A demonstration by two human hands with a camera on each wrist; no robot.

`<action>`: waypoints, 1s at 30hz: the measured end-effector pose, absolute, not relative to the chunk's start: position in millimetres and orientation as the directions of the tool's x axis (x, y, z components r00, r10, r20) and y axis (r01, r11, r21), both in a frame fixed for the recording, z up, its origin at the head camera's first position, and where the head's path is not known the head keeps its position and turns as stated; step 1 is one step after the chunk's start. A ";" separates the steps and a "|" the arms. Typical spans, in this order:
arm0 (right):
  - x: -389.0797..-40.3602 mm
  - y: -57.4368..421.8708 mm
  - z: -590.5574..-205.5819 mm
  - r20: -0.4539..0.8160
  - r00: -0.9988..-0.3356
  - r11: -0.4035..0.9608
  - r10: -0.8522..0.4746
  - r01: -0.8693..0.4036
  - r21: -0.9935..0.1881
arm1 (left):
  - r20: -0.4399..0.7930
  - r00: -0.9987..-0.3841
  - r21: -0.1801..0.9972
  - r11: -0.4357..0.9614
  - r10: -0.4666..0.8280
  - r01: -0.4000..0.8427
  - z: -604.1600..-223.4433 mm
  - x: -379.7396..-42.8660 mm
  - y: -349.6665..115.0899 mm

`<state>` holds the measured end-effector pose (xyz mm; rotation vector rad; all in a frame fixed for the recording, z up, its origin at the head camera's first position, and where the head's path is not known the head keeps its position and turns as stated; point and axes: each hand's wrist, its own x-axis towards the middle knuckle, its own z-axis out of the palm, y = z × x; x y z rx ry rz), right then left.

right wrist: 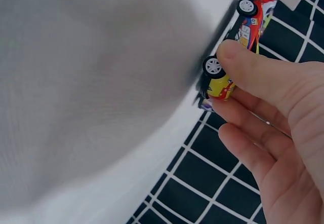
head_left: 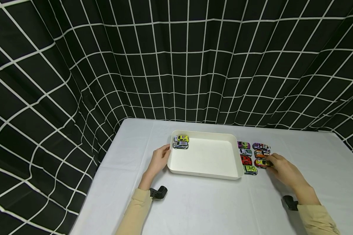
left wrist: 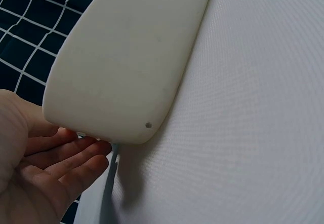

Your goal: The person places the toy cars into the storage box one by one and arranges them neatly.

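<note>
My right hand (head_left: 286, 171) pinches the rear end of a red-and-yellow toy car (head_left: 260, 163) at the right of the table. In the right wrist view the thumb lies along that toy car (right wrist: 220, 88) above its wheel, the fingers on its other side. My left hand (head_left: 159, 160) touches the left wall of a white tray (head_left: 206, 174). Its fingers (left wrist: 83, 171) lie extended against the outside of the tray's end in the left wrist view. Inside the tray's far left corner sit a yellow toy car (head_left: 182, 138) and a grey toy car (head_left: 180, 145), side by side.
Beside the tray's right wall stand a purple-and-green car (head_left: 243, 145), a pale car (head_left: 245, 152), a red car (head_left: 246, 160) and a lime car (head_left: 250, 170). An orange car (head_left: 261, 154) and a purple-and-white car (head_left: 261, 147) stand behind the gripped one. A gridded black curtain (head_left: 194, 65) borders the white table (head_left: 211, 205).
</note>
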<state>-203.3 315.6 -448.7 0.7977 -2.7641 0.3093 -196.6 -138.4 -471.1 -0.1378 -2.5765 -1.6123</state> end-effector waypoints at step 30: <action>-206.4 282.8 -414.1 0.429 -0.707 0.762 -0.562 -0.645 -0.065 | 0.120 -0.993 0.893 0.435 0.020 0.116 -467.5 -195.5 -137.4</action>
